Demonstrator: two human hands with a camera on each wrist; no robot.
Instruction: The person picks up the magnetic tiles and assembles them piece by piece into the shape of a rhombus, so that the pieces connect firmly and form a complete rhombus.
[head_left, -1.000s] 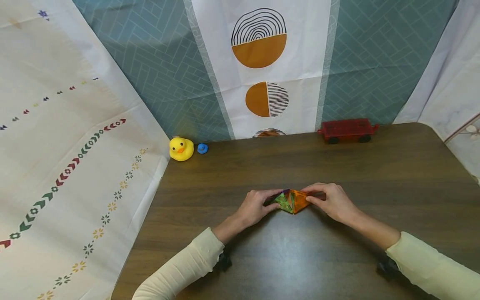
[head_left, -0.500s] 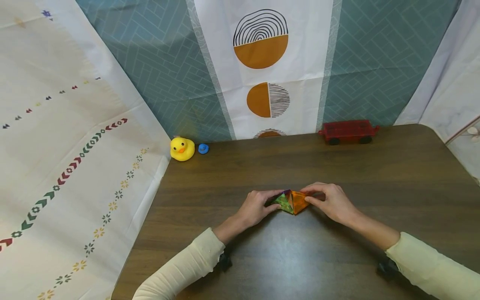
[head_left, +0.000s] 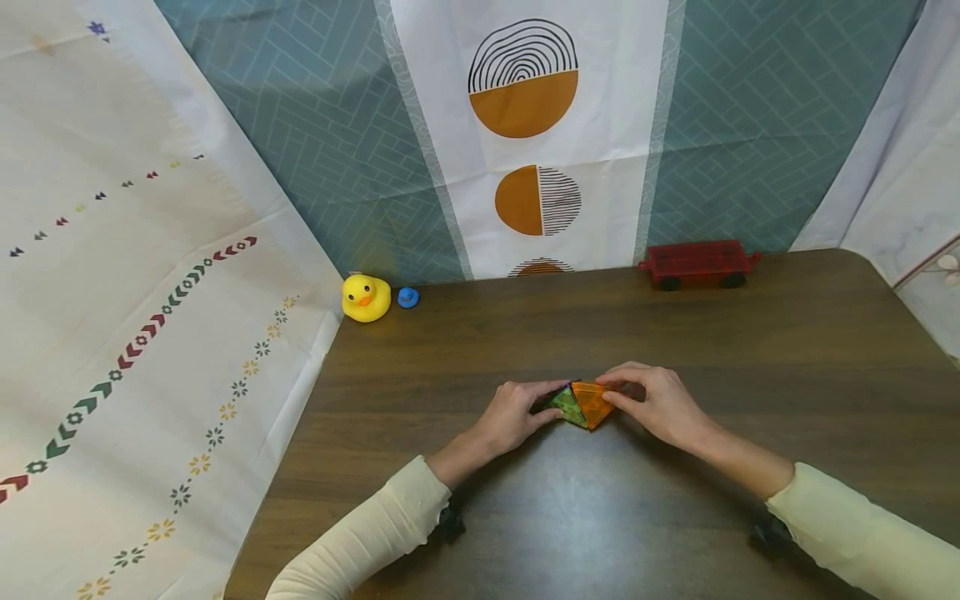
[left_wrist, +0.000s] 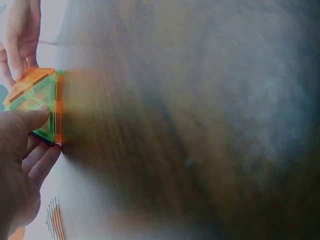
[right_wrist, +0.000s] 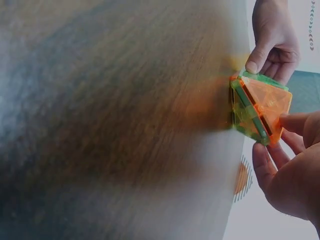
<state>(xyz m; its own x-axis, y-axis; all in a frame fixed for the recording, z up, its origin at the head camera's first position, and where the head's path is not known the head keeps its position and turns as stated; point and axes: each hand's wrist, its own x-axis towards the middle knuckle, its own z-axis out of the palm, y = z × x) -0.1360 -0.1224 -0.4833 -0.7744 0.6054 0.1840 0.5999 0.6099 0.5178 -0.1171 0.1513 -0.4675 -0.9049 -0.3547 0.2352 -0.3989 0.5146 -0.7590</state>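
Observation:
Translucent triangular magnetic tiles lean together in a small peaked shape on the table. A green tile (head_left: 570, 407) forms the left side and an orange tile (head_left: 592, 403) the right. Their upper edges meet in the head view. My left hand (head_left: 510, 413) pinches the green side, its thumb on the front face and fingers behind. My right hand (head_left: 664, 403) pinches the orange tile (right_wrist: 271, 102) between thumb and fingers. In the left wrist view, an orange strip lies along the base of the green tile (left_wrist: 44, 95). The back of the shape is mostly hidden.
A yellow rubber duck (head_left: 367, 298) and a small blue duck (head_left: 408, 297) sit at the table's back left. The red wheeled car base (head_left: 699, 262) stands near the back right edge. Patterned cloths hang behind and to the left of the wooden table (head_left: 570, 517).
My right hand has tilted the orange tile leftward against the green one, and the gap between them has closed. The left hand has stayed almost still.

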